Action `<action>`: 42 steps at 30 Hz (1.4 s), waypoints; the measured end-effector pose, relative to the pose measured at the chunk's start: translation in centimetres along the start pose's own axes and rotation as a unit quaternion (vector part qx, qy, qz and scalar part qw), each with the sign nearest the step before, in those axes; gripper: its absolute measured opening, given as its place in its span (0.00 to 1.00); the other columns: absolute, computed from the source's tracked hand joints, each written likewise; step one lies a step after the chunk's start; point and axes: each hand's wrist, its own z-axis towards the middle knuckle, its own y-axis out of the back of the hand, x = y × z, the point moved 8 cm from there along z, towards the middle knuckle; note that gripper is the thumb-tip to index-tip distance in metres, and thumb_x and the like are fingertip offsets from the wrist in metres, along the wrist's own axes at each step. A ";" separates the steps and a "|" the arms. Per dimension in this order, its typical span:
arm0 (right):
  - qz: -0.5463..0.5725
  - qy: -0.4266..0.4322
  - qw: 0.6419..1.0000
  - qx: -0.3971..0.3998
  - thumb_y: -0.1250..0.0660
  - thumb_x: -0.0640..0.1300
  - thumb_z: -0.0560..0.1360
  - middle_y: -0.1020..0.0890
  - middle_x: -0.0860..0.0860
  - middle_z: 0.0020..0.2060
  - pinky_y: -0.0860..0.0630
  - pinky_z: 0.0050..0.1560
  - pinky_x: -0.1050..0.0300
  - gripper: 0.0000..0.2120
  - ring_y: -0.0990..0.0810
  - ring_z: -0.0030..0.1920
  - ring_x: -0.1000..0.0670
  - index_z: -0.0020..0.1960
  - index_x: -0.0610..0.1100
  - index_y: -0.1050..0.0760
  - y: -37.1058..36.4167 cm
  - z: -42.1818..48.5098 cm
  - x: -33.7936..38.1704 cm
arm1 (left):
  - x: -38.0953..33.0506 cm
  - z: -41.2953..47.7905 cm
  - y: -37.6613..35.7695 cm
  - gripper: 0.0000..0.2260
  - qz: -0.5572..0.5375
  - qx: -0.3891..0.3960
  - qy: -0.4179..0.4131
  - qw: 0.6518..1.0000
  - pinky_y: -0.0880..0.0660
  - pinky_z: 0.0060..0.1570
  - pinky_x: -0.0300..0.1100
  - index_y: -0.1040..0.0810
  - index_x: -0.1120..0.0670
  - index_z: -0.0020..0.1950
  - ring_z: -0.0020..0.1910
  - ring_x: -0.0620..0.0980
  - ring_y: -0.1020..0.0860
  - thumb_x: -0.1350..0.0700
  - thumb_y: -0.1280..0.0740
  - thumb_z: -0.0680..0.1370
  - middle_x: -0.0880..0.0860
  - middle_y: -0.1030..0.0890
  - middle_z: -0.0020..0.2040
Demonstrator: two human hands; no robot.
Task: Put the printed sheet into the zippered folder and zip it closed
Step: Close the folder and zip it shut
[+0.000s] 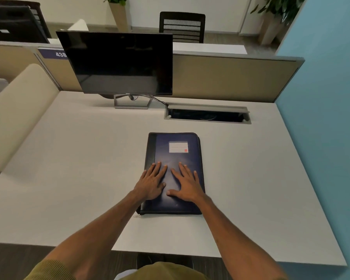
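From my seat, the monitor (119, 61) stands at the table's (69, 158) far edge, left of centre, its screen dark. The left hand (151, 182) lies flat on the folder (176, 156), over its left side by the spine. Its fingers (160, 168) are straight and slightly spread, tips toward the far edge, and they grip nothing. The zip pull (137, 215) sits on the table at the folder's near left corner, just beside my left forearm.

The folder lies shut on the table, a little right of the middle, with its long sides running from near edge to far edge. Both palms cover its near half. A white label (178, 146) on the far half is just beyond the fingertips. I cannot see inside the folder.

The right hand (187, 185) presses flat on the cover's right side, fingers spread wide and thumb stretched left. A cable hatch (207, 113) is set into the table near the far right corner.
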 end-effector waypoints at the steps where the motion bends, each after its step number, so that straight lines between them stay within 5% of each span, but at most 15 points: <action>1: -0.014 -0.002 1.000 0.005 0.37 0.68 0.81 0.63 0.50 0.86 0.62 0.86 0.36 0.45 0.64 0.87 0.46 0.87 0.56 0.59 -0.4 0.4 0.2 | 0.2 0.2 0.1 0.34 0.002 -0.001 -0.001 1.000 0.55 0.88 0.57 0.63 0.48 0.89 0.88 0.55 0.63 0.44 0.46 0.90 0.52 0.64 0.88; 13: -0.084 0.000 0.996 0.006 0.42 0.69 0.82 0.66 0.48 0.86 0.61 0.86 0.34 0.45 0.66 0.87 0.44 0.86 0.55 0.64 -0.1 1.7 1.0 | 2.3 -1.0 0.7 0.32 -0.032 -0.013 -0.009 0.999 0.45 0.87 0.54 0.57 0.50 0.89 0.89 0.54 0.60 0.49 0.43 0.90 0.51 0.60 0.89; 18: -0.113 -0.018 0.993 0.000 0.41 0.67 0.83 0.62 0.46 0.86 0.58 0.85 0.33 0.44 0.62 0.87 0.43 0.87 0.52 0.62 -0.1 1.4 2.1 | 4.6 -4.5 1.1 0.27 -0.068 -0.092 0.011 0.993 0.26 0.77 0.53 0.40 0.50 0.87 0.85 0.51 0.37 0.56 0.41 0.88 0.48 0.41 0.87; 23: -0.097 -0.034 0.991 -0.088 0.37 0.57 0.84 0.44 0.46 0.86 0.48 0.86 0.36 0.34 0.45 0.86 0.43 0.85 0.49 0.44 -0.2 -0.4 4.0 | 6.8 -8.6 -0.1 0.23 -0.079 -0.124 0.026 0.989 0.19 0.60 0.54 0.28 0.51 0.78 0.65 0.56 0.19 0.63 0.39 0.83 0.49 0.26 0.76; 30: -0.016 -0.012 0.978 -0.209 0.37 0.50 0.84 0.22 0.51 0.67 0.24 0.68 0.53 0.16 0.23 0.67 0.50 0.70 0.48 0.23 -3.2 -4.5 7.5 | 7.7 -12.5 -3.4 0.16 -0.071 -0.121 0.018 0.990 0.21 0.61 0.44 0.22 0.51 0.69 0.66 0.50 0.22 0.62 0.41 0.85 0.50 0.21 0.69; 36: 0.011 -0.017 0.984 -0.179 0.37 0.59 0.83 0.12 0.52 0.45 0.14 0.49 0.53 0.17 0.14 0.44 0.52 0.52 0.49 0.16 -6.2 -6.4 9.9 | 7.2 -14.3 -4.5 0.14 -0.049 -0.136 -0.006 0.989 0.21 0.60 0.42 0.20 0.50 0.69 0.66 0.48 0.23 0.53 0.35 0.84 0.48 0.22 0.69; 42: 0.048 -0.037 0.995 -0.084 0.33 0.65 0.80 0.13 0.53 0.53 0.16 0.57 0.49 0.21 0.13 0.53 0.48 0.63 0.50 0.22 -10.7 -7.0 11.9 | 6.8 -14.6 -4.8 0.12 -0.083 -0.140 0.011 0.987 0.20 0.56 0.47 0.21 0.52 0.67 0.59 0.50 0.21 0.53 0.40 0.88 0.51 0.17 0.61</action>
